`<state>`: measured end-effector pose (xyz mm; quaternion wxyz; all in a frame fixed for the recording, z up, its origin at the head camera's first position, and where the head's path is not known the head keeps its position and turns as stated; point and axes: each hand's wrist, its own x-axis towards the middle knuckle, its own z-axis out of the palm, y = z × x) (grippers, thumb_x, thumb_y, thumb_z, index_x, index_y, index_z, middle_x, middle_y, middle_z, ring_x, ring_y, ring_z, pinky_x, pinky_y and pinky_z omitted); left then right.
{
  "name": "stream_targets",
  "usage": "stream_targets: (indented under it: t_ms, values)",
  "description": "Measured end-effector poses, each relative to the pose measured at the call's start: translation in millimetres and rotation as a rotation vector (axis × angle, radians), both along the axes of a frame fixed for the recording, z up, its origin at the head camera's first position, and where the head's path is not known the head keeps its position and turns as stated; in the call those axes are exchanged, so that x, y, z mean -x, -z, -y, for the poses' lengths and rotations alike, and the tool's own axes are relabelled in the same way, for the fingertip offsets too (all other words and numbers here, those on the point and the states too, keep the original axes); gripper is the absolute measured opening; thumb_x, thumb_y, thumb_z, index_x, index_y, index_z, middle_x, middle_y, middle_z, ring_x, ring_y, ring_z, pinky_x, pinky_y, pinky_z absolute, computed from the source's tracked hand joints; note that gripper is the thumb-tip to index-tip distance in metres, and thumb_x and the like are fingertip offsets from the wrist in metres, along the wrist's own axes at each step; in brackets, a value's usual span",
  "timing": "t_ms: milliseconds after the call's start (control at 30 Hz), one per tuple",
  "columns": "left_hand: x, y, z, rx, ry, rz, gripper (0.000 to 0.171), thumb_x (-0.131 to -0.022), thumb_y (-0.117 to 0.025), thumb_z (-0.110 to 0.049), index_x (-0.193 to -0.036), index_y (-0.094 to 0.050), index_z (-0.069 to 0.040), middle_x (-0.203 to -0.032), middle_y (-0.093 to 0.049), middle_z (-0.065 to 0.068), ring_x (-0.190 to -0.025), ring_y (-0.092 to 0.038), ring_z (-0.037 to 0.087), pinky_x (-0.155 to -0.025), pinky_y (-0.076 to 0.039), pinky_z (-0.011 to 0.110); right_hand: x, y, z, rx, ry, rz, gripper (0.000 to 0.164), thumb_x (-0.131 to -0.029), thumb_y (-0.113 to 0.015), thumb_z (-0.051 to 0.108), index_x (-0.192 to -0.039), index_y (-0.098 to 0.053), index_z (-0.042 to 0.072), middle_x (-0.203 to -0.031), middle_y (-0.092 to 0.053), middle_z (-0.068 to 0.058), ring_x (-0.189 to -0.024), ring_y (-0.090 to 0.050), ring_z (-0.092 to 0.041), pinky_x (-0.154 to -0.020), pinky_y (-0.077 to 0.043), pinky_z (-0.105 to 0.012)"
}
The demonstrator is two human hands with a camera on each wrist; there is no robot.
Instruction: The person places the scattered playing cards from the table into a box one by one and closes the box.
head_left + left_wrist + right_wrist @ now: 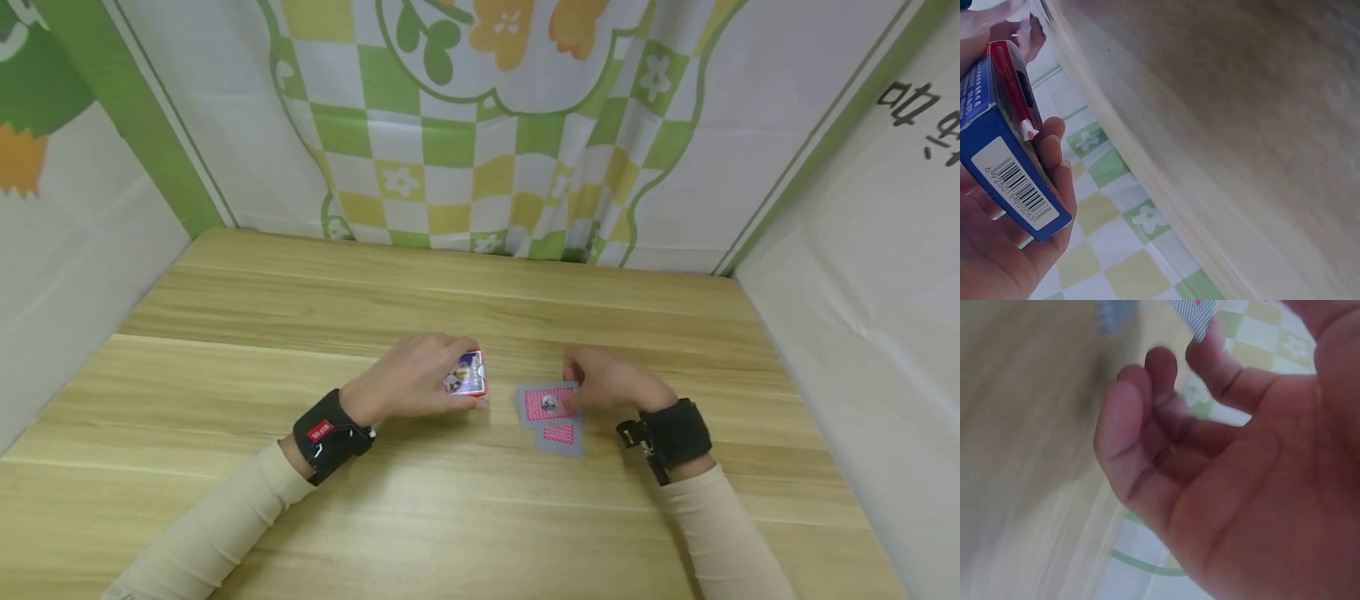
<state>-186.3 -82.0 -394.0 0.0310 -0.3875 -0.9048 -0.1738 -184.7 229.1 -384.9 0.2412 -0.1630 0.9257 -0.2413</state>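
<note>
My left hand [408, 375] grips a small blue and red playing-card box [467, 375] just over the table, left of centre. In the left wrist view a white barcode label shows on the blue end of the box [1007, 181], and fingers wrap its side. To the right, my right hand [618, 383] pinches a playing card [534, 404] with a red-patterned back and pale border. A second playing card [558, 442] lies on the table, partly covered by the first. Only a corner of the pinched card [1196, 315] appears in the right wrist view.
The wood-grain table [450, 517] spreads around both hands. A green, yellow and white checked curtain [480, 183] hangs along its back edge, with white cloth panels [847, 250] at the sides. Each wrist wears a black strap [678, 433].
</note>
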Motion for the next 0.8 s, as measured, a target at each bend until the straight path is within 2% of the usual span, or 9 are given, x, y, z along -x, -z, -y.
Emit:
stream_targets:
  t_ms: [100,200,333,433,533,800]
  values:
    - [0.1,0.0,0,0.001,-0.001,0.006,0.076,-0.082,-0.083,-0.061,-0.13,-0.067,-0.005,-0.097,-0.072,0.002,-0.073,-0.059,0.008,-0.061,-0.049,0.024,2.5,-4.3,-7,0.083,-0.064,0.008,0.018,-0.096,-0.073,0.013,-0.091,-0.057,0.009,-0.082,-0.049,0.001,-0.076,-0.046,-0.015,-0.067,-0.038,-0.029]
    - [0.7,0.9,1,0.001,-0.001,0.004,0.076,-0.082,-0.083,-0.061,-0.129,-0.067,-0.005,-0.096,-0.072,0.002,-0.073,-0.06,0.008,-0.061,-0.049,0.024,2.2,-11.7,-11,0.194,-0.053,0.06,0.003,-0.102,-0.063,0.011,-0.101,-0.062,0.009,-0.086,-0.057,0.0,-0.076,-0.052,-0.016,-0.066,-0.043,-0.028]
    - [1.6,3.1,1,-0.007,0.004,-0.002,0.074,-0.081,-0.084,-0.061,-0.128,-0.067,-0.005,-0.096,-0.072,0.002,-0.073,-0.06,0.008,-0.061,-0.05,0.025,-0.7,-22.8,-6,0.37,0.05,0.105,0.018,-0.106,-0.06,0.016,-0.12,-0.064,0.005,-0.095,-0.068,-0.006,-0.08,-0.063,-0.023,-0.071,-0.053,-0.033]
    - [1.6,4.3,1,-0.01,0.004,-0.002,0.074,-0.081,-0.084,-0.06,-0.128,-0.067,-0.006,-0.095,-0.072,0.001,-0.074,-0.06,0.008,-0.062,-0.05,0.025,-3.1,-26.4,3,0.459,0.088,0.096,0.021,-0.105,-0.063,0.015,-0.122,-0.064,0.002,-0.098,-0.071,-0.01,-0.083,-0.066,-0.027,-0.076,-0.057,-0.04]
    - [1.4,4.3,1,-0.015,0.008,0.0,0.074,-0.081,-0.085,-0.06,-0.128,-0.067,-0.005,-0.094,-0.071,0.0,-0.072,-0.059,0.008,-0.061,-0.049,0.024,-4.2,-25.5,11,0.488,0.096,0.097,0.019,-0.104,-0.065,0.013,-0.119,-0.066,0.003,-0.1,-0.074,-0.01,-0.083,-0.067,-0.024,-0.076,-0.059,-0.04]
    - [1.7,3.9,1,-0.016,0.019,0.001,0.075,-0.081,-0.084,-0.062,-0.129,-0.067,-0.005,-0.095,-0.072,0.0,-0.073,-0.059,0.007,-0.061,-0.048,0.023,-3.7,-18.8,17,0.441,0.086,0.09,0.017,-0.103,-0.063,0.01,-0.118,-0.065,0.003,-0.1,-0.074,-0.011,-0.077,-0.064,-0.02,-0.071,-0.057,-0.035]
